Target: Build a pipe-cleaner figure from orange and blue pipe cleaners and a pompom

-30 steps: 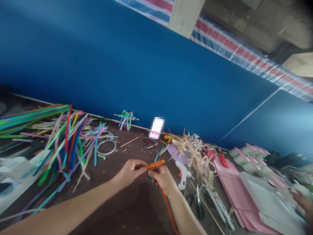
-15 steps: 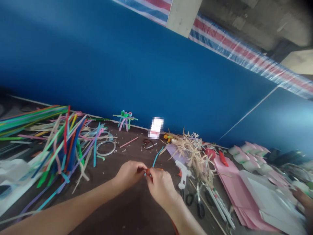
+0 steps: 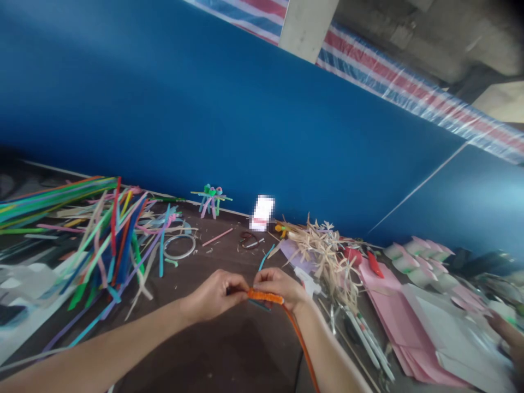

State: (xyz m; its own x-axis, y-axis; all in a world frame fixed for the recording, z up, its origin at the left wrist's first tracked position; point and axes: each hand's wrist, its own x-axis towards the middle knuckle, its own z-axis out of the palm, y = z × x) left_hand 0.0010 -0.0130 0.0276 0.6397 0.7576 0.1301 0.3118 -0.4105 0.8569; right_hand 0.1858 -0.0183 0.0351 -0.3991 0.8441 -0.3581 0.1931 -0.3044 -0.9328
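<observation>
Between the two hands, an orange pipe cleaner (image 3: 265, 296) lies crosswise, its crimped stretch pinched closed at either end by the left hand (image 3: 213, 297) and right hand (image 3: 280, 286). Its long tail (image 3: 303, 341) drops past the right hand, which is nearer. Left of it sprawls a heap of coloured pipe cleaners (image 3: 110, 245); to its right, dry raffia (image 3: 327, 262).

Flat, fairly bright light, weak shadows; pale glare on the blue wall panel (image 3: 470, 202) beyond the right hand (image 3: 280, 285); wide-angle bowing at frame edges; another person's hand (image 3: 507, 338) blurred far right.
</observation>
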